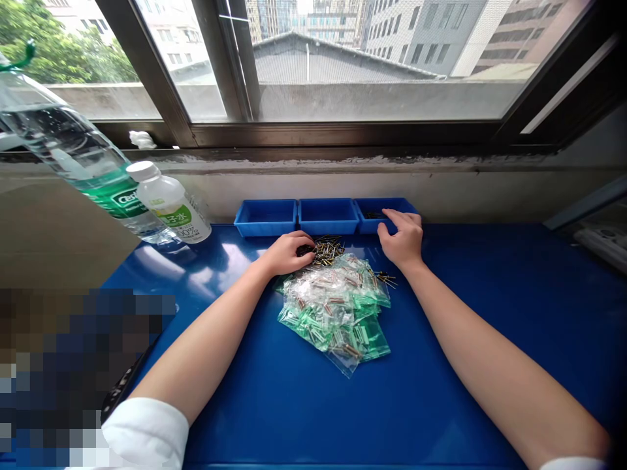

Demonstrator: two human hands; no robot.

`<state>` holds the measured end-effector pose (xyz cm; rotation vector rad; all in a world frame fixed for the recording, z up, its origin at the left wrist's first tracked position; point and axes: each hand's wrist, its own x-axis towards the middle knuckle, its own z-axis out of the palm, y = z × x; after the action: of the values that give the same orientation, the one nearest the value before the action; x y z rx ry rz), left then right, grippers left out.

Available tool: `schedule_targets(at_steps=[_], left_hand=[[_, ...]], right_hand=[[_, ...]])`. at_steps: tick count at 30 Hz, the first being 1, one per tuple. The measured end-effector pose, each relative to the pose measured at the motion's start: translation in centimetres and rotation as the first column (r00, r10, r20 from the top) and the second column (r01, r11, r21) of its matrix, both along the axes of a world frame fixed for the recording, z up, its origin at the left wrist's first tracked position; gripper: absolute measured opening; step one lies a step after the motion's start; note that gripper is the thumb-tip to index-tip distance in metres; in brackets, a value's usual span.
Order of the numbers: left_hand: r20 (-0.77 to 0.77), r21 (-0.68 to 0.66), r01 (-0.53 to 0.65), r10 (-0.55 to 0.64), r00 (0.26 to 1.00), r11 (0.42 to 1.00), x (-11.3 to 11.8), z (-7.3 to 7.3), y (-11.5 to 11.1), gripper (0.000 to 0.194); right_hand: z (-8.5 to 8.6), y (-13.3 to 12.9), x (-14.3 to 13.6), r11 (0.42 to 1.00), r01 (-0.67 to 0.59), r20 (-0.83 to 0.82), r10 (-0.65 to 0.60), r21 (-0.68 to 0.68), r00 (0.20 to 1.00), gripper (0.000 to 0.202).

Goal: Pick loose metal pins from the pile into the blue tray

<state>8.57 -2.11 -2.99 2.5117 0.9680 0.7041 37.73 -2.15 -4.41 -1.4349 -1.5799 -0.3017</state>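
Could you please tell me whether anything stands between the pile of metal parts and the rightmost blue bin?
Only the front wall of the rightmost blue bin does, though the right hand partly covers that bin's right side. The plastic bags lie on the near side of the metal parts, out of the way.
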Motion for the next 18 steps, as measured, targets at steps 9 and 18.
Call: schedule_targets(at_steps=[9, 18], left_hand=[[0.039, 0.027, -0.013, 0.012, 0.999, 1.000, -0.1, 0.0, -0.3, 0.025], [0.180, 0.235, -0.626, 0.600, 0.780, 0.743, -1.0, 2.6, -3.2, 0.027]], right_hand=[[0.4, -1.2, -1.7, 0.982, -0.187, 0.044, 0.185, 0.029, 0.982, 0.018], [0.3, -1.8, -2.2, 0.956, -0.293, -0.061, 0.293, 0.009, 0.954, 0.017]])
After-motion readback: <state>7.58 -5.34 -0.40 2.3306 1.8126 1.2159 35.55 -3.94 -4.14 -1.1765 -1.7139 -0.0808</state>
